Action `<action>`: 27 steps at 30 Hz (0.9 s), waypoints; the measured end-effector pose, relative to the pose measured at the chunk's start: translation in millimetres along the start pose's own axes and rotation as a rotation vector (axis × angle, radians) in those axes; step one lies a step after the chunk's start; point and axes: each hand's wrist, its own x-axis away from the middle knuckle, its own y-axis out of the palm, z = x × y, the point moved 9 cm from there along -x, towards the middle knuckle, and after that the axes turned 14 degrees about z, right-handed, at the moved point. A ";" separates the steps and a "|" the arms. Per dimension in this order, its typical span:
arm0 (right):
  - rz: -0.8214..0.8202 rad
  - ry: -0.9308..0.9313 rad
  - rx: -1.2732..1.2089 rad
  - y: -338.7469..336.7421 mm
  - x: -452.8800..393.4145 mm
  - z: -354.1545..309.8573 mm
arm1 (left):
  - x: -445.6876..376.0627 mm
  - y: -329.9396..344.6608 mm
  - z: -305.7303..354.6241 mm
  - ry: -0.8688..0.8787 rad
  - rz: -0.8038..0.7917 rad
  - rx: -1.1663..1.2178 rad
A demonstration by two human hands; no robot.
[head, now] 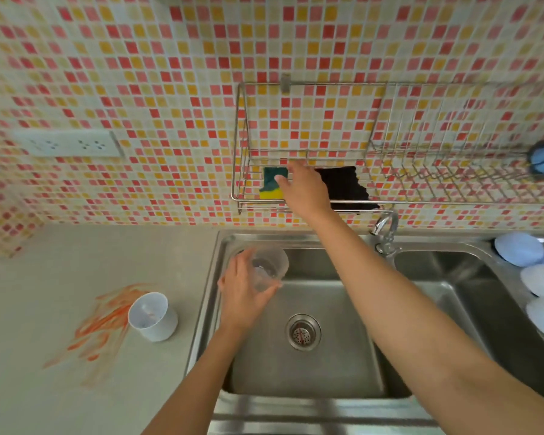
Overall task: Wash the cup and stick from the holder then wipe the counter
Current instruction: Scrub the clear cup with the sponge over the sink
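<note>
The person's left hand [244,290] gripped a clear plastic cup [269,267], fingers curled round its side, holding it tilted over the left basin of the steel sink [327,372], at about ten o'clock from the drain strainer [302,332]. The right hand [305,191] reached up into the wire wall rack [311,202] at twelve o'clock from the drain, its fingers extended and touching a green-and-yellow sponge [272,185] lying on the rack floor; whether they had closed on it could not be told. A black cloth [346,189] lay in the rack just at three o'clock of that hand. On the counter [60,277], at nine o'clock from the sink, stood a white holder [153,315] upon orange smears [101,328]; a stick inside it was too blurred to make out.
</note>
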 end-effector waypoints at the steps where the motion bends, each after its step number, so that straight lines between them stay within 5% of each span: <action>1: -0.026 0.042 0.045 4.6 -4.2 0.4 | 0.5 0.2 -1.4 0.004 -0.006 0.000; 7: -0.011 0.200 0.250 18.3 -11.4 9.2 | 0.7 0.7 -13.3 0.018 -0.027 0.009; 12: -0.076 0.246 0.180 31.2 -20.1 14.8 | -1.1 6.9 -22.3 -0.010 -0.043 0.021; 19: 0.057 0.241 -0.213 22.3 -26.5 10.5 | -4.4 15.8 -24.0 -0.005 -0.070 0.040; 24: 0.031 0.467 -0.920 -4.9 -6.4 15.7 | -6.8 18.5 -27.5 0.015 -0.089 0.038; 27: 0.043 0.502 -1.118 -30.3 24.0 29.6 | -1.9 22.3 -33.8 0.017 -0.124 0.071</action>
